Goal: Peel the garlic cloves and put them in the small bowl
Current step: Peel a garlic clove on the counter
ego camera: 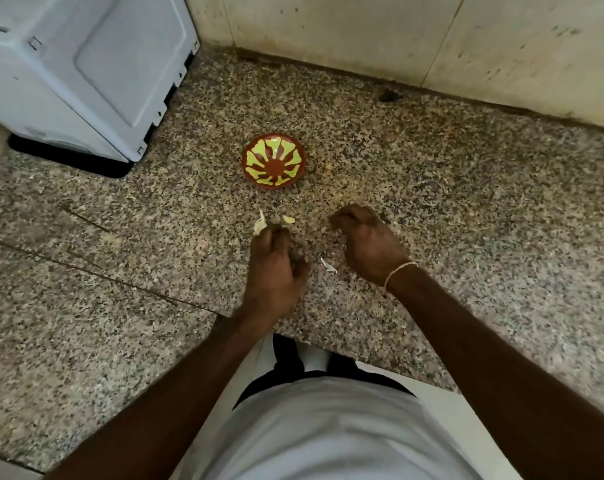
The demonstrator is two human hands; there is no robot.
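A small red-brown bowl point(274, 160) with a yellow-green pattern sits on the speckled stone counter point(432, 209); nothing shows inside it. Below it my left hand point(274, 268) is curled, its fingertips on a whitish piece of garlic point(259, 226). A loose garlic clove point(288, 219) lies just right of that. My right hand point(366, 244) hovers to the right with fingers curled down; whether it holds anything is hidden. A scrap of white garlic skin point(328, 265) lies between the hands.
A grey-white appliance point(86, 67) stands at the back left on a dark base. A tiled wall point(397, 36) runs along the back. The counter's front edge point(328, 344) is close to my body, with a seam line across the left.
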